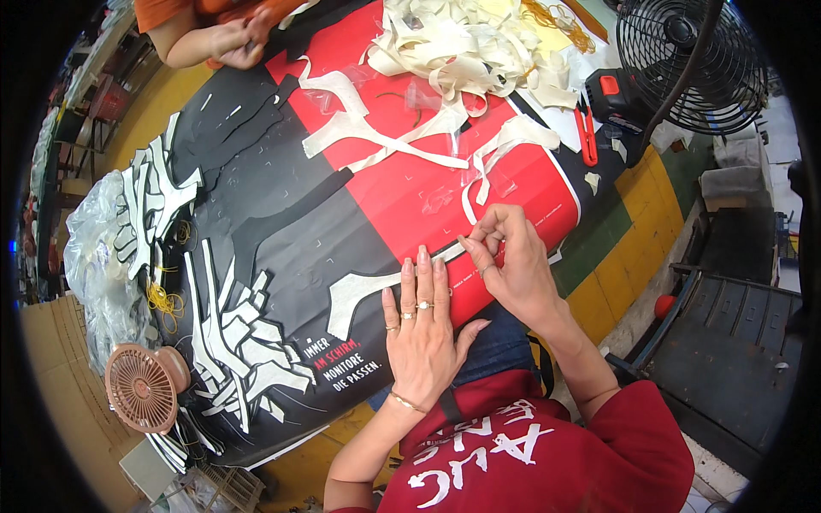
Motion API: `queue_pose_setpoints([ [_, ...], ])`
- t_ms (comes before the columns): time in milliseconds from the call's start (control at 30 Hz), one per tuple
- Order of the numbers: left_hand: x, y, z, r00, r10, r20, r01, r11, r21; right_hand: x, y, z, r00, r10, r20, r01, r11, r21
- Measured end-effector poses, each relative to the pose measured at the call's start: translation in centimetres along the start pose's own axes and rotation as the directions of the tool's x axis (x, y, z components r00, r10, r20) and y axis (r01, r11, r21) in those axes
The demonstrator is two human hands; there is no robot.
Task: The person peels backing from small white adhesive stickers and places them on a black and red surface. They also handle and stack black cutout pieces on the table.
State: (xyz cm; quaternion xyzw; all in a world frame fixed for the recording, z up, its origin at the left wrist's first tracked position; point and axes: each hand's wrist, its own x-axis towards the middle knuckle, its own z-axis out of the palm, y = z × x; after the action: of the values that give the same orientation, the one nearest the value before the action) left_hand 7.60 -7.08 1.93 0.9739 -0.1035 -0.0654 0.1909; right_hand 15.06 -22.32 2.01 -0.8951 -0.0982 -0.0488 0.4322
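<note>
My left hand (421, 333) lies flat with its fingers stretched out, pressing on the narrow arm of a white Y-shaped cut piece (352, 295) with a dark edge. Just to the right, my right hand (517, 265) is closed, thumb and forefinger pinched at the far end of that strip. Beyond the hands, on the red part of the table covering, lie pale curved strips (363, 132) and another loose strip (513, 141). A black cut piece (265, 227) stretches across the dark part of the covering.
Stacked white, dark-edged pieces (244, 350) lie at left, with another pile (158, 201) behind. A small pink fan (145, 387) stands near them. Pale scraps (462, 51) heap at the back, near red-handled snips (587, 132) and a black fan (684, 60). Another person's hand (244, 41) shows far left.
</note>
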Motion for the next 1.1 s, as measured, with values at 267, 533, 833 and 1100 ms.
queue_pose_setpoints([
  [267, 0.0, 0.0, -0.1, 1.0, 0.001, -0.008, -0.001, 1.0, -0.015, -0.3, -0.3, 0.8, 0.992, -0.05, -0.117, 0.036, 0.992, -0.118],
  [533, 0.1, -1.2, -1.1, 0.995, 0.058, -0.079, -0.071, 0.982, -0.174, -0.5, 1.0, 0.2, 0.979, 0.045, -0.201, -0.021, 0.992, 0.123],
  [833, -0.5, -5.8, -2.7, 0.937, -0.085, -0.34, 0.064, 0.995, -0.074, -0.9, 0.4, 0.5, 0.951, -0.042, -0.305, 0.092, 0.984, 0.15],
  [1100, -4.9, -6.7, -4.3, 0.969, -0.058, -0.239, -0.002, 0.969, -0.247, 3.2, -4.0, 1.4, 0.975, -0.22, 0.035, 0.216, 0.972, 0.088],
])
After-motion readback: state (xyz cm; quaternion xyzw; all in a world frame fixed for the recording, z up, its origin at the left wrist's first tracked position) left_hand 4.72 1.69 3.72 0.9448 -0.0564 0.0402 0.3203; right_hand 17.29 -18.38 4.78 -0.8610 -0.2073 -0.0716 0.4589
